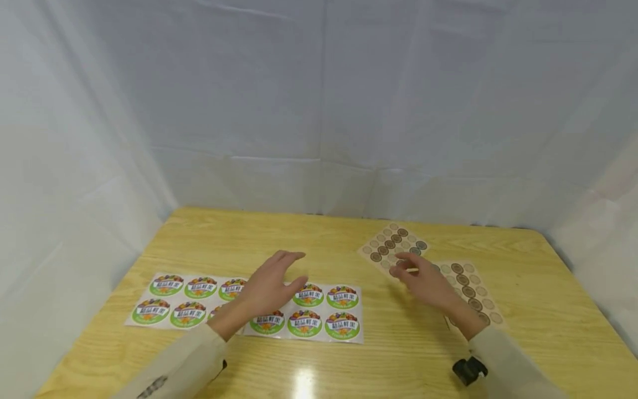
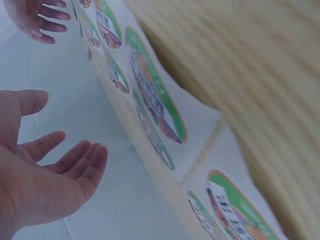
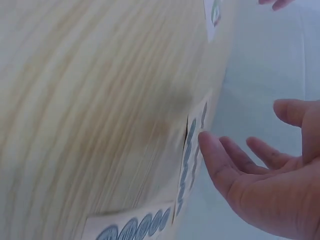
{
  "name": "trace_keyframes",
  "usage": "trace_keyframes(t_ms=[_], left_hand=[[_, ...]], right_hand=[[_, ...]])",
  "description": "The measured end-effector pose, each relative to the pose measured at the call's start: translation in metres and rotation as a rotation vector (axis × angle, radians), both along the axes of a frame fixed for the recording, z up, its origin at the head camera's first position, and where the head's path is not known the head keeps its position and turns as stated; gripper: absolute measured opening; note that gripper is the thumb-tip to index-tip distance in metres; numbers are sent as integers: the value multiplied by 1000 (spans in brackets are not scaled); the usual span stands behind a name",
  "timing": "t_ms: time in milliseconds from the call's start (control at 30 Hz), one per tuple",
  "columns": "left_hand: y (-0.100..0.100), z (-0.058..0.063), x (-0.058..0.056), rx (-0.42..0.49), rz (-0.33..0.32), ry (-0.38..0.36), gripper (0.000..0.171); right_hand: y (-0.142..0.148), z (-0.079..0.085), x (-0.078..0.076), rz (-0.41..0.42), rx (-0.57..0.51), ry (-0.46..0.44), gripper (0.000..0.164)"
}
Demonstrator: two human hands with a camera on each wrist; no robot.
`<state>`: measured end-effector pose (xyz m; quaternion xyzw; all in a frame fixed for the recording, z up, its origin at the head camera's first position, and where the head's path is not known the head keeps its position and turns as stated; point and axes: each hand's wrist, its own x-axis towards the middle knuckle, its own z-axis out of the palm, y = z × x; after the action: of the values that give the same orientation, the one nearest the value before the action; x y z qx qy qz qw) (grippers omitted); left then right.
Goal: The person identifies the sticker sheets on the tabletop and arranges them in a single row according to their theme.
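Two white sheets of round green fruit stickers lie side by side on the table, one at the left (image 1: 187,314) and one near the middle (image 1: 305,323). My left hand (image 1: 266,287) hovers over where they meet, fingers spread and nothing held. In the left wrist view, a narrow gap parts the two sheets. Further right are two sheets of small round brown and pale stickers, one tilted towards the back (image 1: 382,250), another nearer the front (image 1: 468,291). Above these is my right hand (image 1: 430,281), fingers loosely bent and holding nothing; it hides parts of both sheets.
The light wooden table (image 1: 399,360) fills the lower view. White cloth (image 1: 319,111) hangs behind it and at both sides. A small black device (image 1: 469,370) sits at the right wrist.
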<state>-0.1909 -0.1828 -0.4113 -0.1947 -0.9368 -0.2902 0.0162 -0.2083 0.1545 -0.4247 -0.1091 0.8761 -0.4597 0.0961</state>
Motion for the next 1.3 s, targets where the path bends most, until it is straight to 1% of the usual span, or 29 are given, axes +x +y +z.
trace_keyframes(t_ms=[133,233,400,567,700,800,900,1000,1100,1200,1300], left_hand=[[14,3,-10,35,-34,-23,54],[23,3,-20,77,-53,-50,54],[39,-3,-40,134,-96,-83,54],[51,-6,-58,137,-113,-116,56],[57,-9,-70,134,-126,-161,58],[60,-14,-78,139,-139,-192,60],[65,-19,-84,149,-144,-197,60],[73,-22,-91,160,-144,-187,60],[81,-24,-98,156,-139,-171,60],[90,-24,-105,141,-141,-164,61],[100,-23,-110,121,-156,-162,60]], right_hand=[[15,3,-5,-34,-115,-23,59],[25,2,-10,-91,-186,-52,60],[37,-3,-19,-198,-243,-110,67],[44,-5,-26,-269,-300,-189,69],[41,-9,-35,-312,-327,-217,69],[35,-13,-42,-333,-323,-217,67],[28,-16,-46,-347,-306,-213,67],[22,-16,-47,-357,-278,-199,67],[18,-14,-47,-364,-239,-187,68],[16,-13,-48,-378,-196,-201,70],[15,-12,-49,-388,-125,-222,75]])
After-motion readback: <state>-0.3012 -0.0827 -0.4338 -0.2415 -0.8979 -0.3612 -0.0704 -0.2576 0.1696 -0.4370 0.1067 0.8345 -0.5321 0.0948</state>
